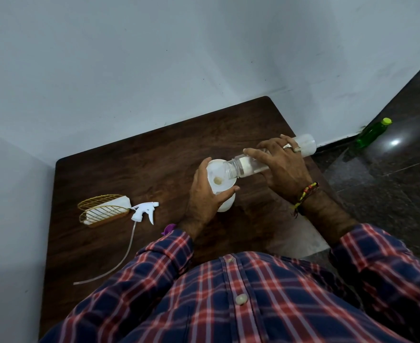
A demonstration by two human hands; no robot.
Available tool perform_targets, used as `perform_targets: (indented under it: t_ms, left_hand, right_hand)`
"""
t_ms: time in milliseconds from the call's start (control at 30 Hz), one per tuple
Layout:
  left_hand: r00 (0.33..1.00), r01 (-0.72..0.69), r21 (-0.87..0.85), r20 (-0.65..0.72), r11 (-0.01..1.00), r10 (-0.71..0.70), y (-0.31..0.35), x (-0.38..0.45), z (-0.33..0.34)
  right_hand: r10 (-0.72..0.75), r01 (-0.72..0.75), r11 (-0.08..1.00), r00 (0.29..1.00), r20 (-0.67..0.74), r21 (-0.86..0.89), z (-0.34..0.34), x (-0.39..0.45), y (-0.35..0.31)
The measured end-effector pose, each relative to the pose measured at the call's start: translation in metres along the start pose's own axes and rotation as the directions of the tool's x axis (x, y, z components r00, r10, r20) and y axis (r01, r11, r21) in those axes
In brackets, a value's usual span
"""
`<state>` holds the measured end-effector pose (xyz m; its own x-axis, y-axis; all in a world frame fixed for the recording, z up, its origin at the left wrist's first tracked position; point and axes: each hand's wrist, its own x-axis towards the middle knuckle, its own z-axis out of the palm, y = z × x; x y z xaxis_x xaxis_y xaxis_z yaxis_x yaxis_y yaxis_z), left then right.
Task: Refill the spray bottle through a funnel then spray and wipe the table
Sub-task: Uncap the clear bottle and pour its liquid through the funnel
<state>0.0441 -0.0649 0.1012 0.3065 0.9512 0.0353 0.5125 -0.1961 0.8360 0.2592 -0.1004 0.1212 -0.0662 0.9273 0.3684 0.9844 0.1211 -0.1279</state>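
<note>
White plastic funnel (pixel 217 175) sits in the mouth of the translucent white spray bottle (pixel 226 204), which stands on the dark wood-grain table (pixel 134 169) near its right side. Our left hand (pixel 205 196) wraps the funnel and bottle neck, fingers and thumb curled round them. Our right hand (pixel 282 167) grips the clear plastic water bottle (pixel 253 163) tipped nearly flat, its open mouth over the funnel's right rim.

Risks, as we judge them:
- Bottle mouth rides the rim, not the centre; a surge could slop over the edge onto the table.
- Funnel outlet looks narrow; pouring faster than it drains would brim it. We cannot tell the liquid level inside.
- Spray bottle is tall and held only at the top; a nudge from the pouring hand could tilt it.

Further out: white trigger sprayer head (pixel 144 211) with its long dip tube lies loose to the left, touching the gold wire holder (pixel 100 214) with white cloth. A green bottle (pixel 373 132) stands on the dark floor, well apart.
</note>
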Motion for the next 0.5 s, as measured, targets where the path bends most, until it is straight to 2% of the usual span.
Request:
perform_targets:
  t_ms: [200,333,433,500]
  left_hand:
    - [1.0,0.001,0.003,0.003,1.0,-0.001,-0.003,0.001,0.001]
    - [1.0,-0.01,0.014,-0.003,1.0,0.011,-0.004,0.0,0.0]
    - [1.0,-0.013,0.025,-0.016,1.0,0.014,-0.004,-0.001,-0.001]
    - [1.0,-0.009,0.033,-0.014,0.999,0.01,-0.006,-0.002,0.0]
  right_hand:
    - [0.015,-0.016,1.0,1.0,0.016,0.012,0.002,-0.001,0.0]
    - [0.075,-0.076,0.995,0.997,0.026,0.068,0.004,-0.006,-0.002]
    - [0.133,-0.144,0.972,0.988,0.075,0.183,0.009,-0.012,-0.003]
    - [0.177,-0.196,0.925,0.98,0.087,0.325,0.013,-0.016,-0.004]
